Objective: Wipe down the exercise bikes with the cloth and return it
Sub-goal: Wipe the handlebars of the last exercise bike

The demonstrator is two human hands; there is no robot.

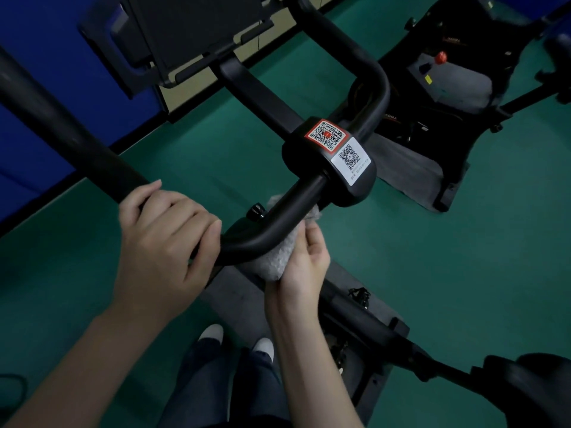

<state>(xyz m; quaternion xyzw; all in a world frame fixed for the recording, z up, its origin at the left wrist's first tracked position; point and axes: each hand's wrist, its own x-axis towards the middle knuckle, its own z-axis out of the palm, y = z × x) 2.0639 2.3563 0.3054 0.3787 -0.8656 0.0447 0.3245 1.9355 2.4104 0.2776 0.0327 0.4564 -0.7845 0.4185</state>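
The right hand is pressing a fluffy grey cloth, fingers curled around it, under the black tubular handlebar mid-frame; the left hand is gripping the bar. Wiping looks underway; the second black bike, upper right, and the cloth's return seem left.

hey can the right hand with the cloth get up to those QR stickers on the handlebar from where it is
Probably yes. The right hand presses the cloth under the handlebar just below the clamp carrying the QR stickers. The bar between them is bare, and the left hand grips further along, out of the way.
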